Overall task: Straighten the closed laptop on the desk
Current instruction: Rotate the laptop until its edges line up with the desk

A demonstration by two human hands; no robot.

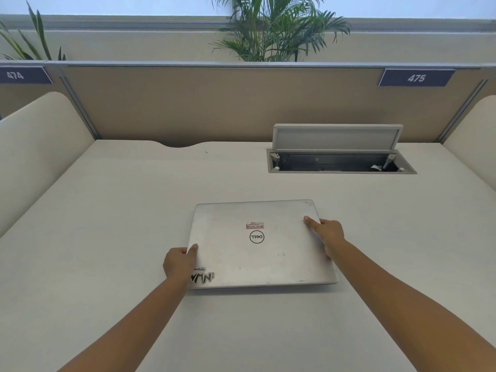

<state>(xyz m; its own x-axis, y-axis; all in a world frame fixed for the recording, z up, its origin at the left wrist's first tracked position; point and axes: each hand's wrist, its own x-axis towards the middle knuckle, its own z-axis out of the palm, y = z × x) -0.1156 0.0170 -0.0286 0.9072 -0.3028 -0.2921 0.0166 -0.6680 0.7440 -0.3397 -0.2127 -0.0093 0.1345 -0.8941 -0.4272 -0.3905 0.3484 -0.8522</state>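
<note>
Lying closed on desk [107, 210], silver stickered laptop [268, 253], left hand [178, 261] and right hand [328, 233] gripping its sides

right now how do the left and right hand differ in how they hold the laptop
The left hand sits at the laptop's left edge near the front corner; the right hand sits at the right edge, farther back. The left thumb lies on the lid; the right forefinger points along it. Both grip an edge.

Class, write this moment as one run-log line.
stage: straightening | left hand: grips laptop left edge | right hand: on right edge | lid: closed | laptop: slightly askew on desk
</note>
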